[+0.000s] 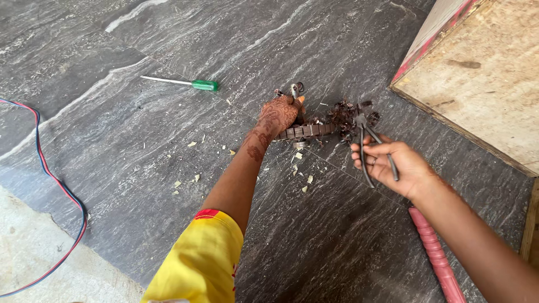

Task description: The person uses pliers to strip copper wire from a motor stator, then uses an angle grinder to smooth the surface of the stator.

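1. Copper-brown windings of a small motor part (323, 124) lie on the grey stone floor (140, 146), between the two hands.
2. The left hand (279, 114) is closed on one end of the part and presses it down.
3. The right hand (393, 165) holds pliers (368, 140), handles spread in the palm; the nose bites the tangled wire.
4. The step in hand looks like pulling wire out; the next move needs a firm squeeze and a steady pull.
5. A green screwdriver (188, 83) lies apart.

We seem to be in a makeshift floor workshop: grey stone floor (140, 146) strewn with chips, a green-handled screwdriver (182, 83), loose red-and-blue wire (53, 179), a plywood board (483, 73).
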